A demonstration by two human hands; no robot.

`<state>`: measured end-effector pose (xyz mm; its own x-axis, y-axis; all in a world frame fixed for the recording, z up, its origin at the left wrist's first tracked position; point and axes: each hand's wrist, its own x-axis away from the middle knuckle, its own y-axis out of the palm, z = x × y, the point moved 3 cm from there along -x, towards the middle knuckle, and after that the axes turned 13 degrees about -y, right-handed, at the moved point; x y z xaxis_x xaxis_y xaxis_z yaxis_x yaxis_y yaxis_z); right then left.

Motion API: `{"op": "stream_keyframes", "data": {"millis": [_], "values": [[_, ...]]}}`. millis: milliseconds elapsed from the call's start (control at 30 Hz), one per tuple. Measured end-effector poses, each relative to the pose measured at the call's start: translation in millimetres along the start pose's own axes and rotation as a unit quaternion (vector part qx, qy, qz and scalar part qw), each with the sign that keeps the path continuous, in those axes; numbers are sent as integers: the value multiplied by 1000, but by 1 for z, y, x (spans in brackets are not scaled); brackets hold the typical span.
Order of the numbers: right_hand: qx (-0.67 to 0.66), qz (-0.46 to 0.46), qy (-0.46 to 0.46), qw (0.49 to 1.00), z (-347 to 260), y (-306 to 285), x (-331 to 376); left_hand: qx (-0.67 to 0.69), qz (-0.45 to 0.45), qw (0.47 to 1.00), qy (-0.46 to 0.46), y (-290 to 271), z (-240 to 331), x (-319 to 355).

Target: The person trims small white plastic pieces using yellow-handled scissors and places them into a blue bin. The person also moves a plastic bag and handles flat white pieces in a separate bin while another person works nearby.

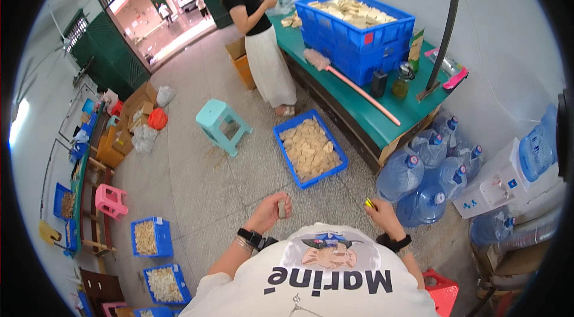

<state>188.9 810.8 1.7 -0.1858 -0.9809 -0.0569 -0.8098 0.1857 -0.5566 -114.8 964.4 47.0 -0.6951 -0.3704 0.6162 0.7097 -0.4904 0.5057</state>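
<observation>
My left hand (270, 214) is closed round a small flat greyish-tan piece (281, 209), in front of my shirt. In my right hand (385, 219) a short yellow and dark tool (370, 203) is gripped; its exact kind is too small to make out. Both hands are held apart in the air, neither touching the other. Beyond them a blue plastic crate (345, 166) stands on the floor, filled with many flat tan pieces (310, 148).
A green-topped table (382, 127) bears stacked blue crates (335, 42) and a pink duster (365, 96). Large water bottles (400, 175) and a water dispenser (493, 181) stand at right. A person (257, 36) stands by the table, near a turquoise stool (222, 123). More filled crates (161, 239) sit at left.
</observation>
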Motion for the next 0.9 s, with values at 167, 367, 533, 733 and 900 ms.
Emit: {"op": "stream_keyframes", "data": {"millis": [167,367,533,733,900], "values": [[-223,-61,38,972,-51,-1,-31,21,5,1000,21,19,19,2],[-436,-113,74,890,-91,7,-69,83,-58,990,99,48,59,7],[-531,-141,186,815,-77,24,-70,144,-95,982,82,61,58,9],[-517,-106,134,839,-70,4,-61,81,-148,976,141,70,63,5],[-465,-100,102,873,-74,-4,-47,29,-142,975,166,74,62,-3]]}}
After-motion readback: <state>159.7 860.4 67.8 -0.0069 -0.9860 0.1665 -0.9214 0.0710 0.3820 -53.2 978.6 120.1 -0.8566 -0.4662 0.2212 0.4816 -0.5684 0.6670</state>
